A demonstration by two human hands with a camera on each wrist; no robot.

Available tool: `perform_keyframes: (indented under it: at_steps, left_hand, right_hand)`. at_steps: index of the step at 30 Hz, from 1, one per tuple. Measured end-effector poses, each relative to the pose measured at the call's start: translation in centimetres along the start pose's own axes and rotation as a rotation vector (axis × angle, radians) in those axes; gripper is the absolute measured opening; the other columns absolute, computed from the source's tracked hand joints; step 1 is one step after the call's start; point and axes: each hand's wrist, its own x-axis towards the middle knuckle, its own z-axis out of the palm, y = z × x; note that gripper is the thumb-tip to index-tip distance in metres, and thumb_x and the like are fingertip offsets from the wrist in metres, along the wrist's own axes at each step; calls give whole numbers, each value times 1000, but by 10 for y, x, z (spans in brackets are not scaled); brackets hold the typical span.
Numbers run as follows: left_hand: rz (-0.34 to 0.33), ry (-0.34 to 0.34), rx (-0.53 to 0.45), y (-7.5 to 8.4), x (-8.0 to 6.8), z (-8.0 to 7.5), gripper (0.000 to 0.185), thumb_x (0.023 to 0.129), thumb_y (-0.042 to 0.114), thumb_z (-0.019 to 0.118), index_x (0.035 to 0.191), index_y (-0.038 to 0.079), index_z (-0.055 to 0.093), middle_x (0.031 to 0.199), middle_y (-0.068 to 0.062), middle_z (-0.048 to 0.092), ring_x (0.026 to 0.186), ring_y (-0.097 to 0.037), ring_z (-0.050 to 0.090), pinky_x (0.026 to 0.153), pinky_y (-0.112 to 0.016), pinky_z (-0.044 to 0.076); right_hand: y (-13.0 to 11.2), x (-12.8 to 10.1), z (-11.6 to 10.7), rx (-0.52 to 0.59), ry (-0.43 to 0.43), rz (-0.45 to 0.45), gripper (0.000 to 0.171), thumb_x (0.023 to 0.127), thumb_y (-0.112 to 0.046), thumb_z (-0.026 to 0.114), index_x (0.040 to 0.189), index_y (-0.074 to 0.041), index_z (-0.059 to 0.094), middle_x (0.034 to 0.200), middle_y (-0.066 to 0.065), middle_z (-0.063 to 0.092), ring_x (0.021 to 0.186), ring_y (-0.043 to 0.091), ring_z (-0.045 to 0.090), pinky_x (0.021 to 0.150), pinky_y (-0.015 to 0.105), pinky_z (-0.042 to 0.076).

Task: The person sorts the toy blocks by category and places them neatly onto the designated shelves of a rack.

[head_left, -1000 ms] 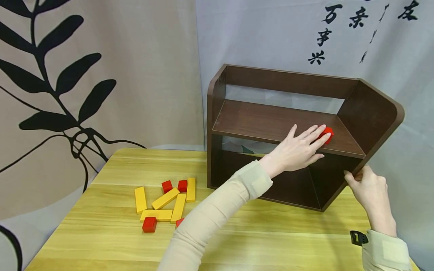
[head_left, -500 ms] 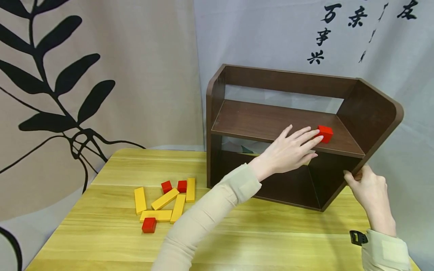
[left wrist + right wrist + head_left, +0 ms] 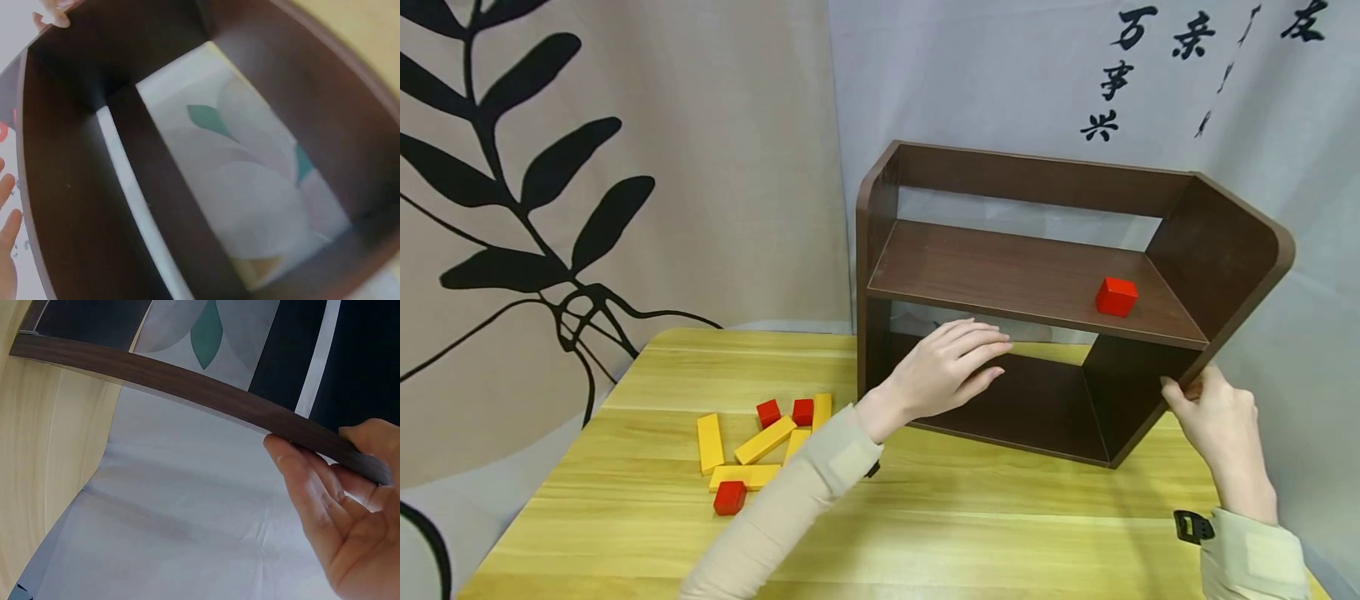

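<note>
A dark brown two-tier shelf (image 3: 1000,254) stands tilted on the table. My right hand (image 3: 1219,421) pinches the front edge of its right side panel (image 3: 206,387), thumb on one side and fingers on the other. On the middle board, towards the right, sits a red cube (image 3: 1116,297) that no hand touches. My left hand (image 3: 951,367) hovers in front of the lower compartment, its fingers loosely extended and holding nothing. In the left wrist view, some of that hand's fingers (image 3: 9,231) show at the left edge.
On the wooden table (image 3: 625,533), left of the shelf, lie several yellow blocks (image 3: 710,443) and red cubes (image 3: 730,497); my left sleeve hides part of this group. Behind hangs a cloth backdrop (image 3: 760,167) with a printed plant and characters.
My left hand has withdrawn from the red cube on the middle board and moved left and down. The cube stays where it was. My right hand keeps its grip on the side panel.
</note>
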Motion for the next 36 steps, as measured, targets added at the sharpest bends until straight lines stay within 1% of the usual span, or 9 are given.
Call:
perform_keyframes:
  at_steps: [4, 9, 12, 16, 19, 21, 25, 29, 36]
  left_hand:
    - [-52, -20, -46, -6, -37, -7, 30, 90, 25, 65, 116, 11, 67, 117, -2, 68, 113, -16, 61, 104, -28, 44]
    - [-213, -97, -154, -17, -87, -15, 29, 88, 21, 67, 115, 11, 67, 115, -1, 68, 108, -15, 63, 98, -28, 49]
    - [-339, -158, -222, -25, -117, -20, 28, 90, 20, 66, 115, 10, 66, 115, -2, 68, 106, -16, 64, 94, -30, 52]
    - [-566, -270, -305, -38, -155, -30, 30, 93, 23, 62, 119, 8, 64, 119, -6, 67, 105, -22, 66, 88, -36, 55]
    - [-743, -345, -365, -51, -179, -40, 33, 94, 26, 59, 122, 8, 62, 123, -9, 65, 109, -27, 64, 91, -43, 53]
    - [-829, -376, -394, -62, -195, -47, 35, 94, 26, 59, 123, 6, 61, 124, -11, 65, 113, -29, 62, 96, -47, 50]
    - [-921, -396, -431, -83, -223, -60, 34, 93, 21, 61, 122, 2, 61, 119, -15, 66, 109, -32, 62, 95, -51, 48]
    - [-972, -409, -447, -99, -246, -73, 32, 90, 14, 64, 118, -2, 62, 116, -19, 67, 105, -35, 63, 93, -53, 48]
    - [-1059, -495, -561, -109, -266, -83, 43, 85, 12, 69, 122, -7, 58, 120, -25, 62, 106, -37, 61, 88, -45, 54]
  right_hand:
    - [0, 0, 1, 2, 4, -5, 25, 91, -22, 55, 91, 3, 54, 81, 27, 65, 63, 39, 58, 49, 31, 36]
    - [1, -1, 1, 0, -8, 5, 27, 91, -23, 54, 91, 4, 54, 81, 28, 65, 62, 37, 58, 49, 30, 36]
    - [1, -1, 1, -2, -15, 11, 27, 91, -23, 54, 92, 4, 54, 81, 28, 65, 62, 37, 58, 49, 29, 36]
    - [2, -1, 1, -6, -9, 6, 26, 91, -23, 54, 91, 4, 54, 81, 27, 65, 62, 38, 58, 49, 30, 36]
    - [2, 0, 0, -6, 0, -3, 26, 91, -22, 54, 90, 3, 54, 81, 28, 65, 63, 39, 58, 49, 30, 36]
    - [2, 0, 0, -5, 0, -7, 26, 91, -22, 54, 90, 3, 54, 82, 28, 65, 63, 40, 57, 49, 30, 36]
    - [1, 0, 0, -2, 4, -10, 25, 90, -21, 55, 90, 3, 54, 81, 28, 65, 64, 41, 58, 50, 31, 36]
    - [0, 0, -1, -2, 11, -15, 23, 89, -20, 55, 89, 3, 54, 80, 27, 65, 63, 41, 58, 50, 31, 36]
    - [0, 0, -2, -1, 6, -13, 24, 89, -20, 55, 89, 3, 54, 79, 27, 65, 62, 39, 58, 49, 30, 36]
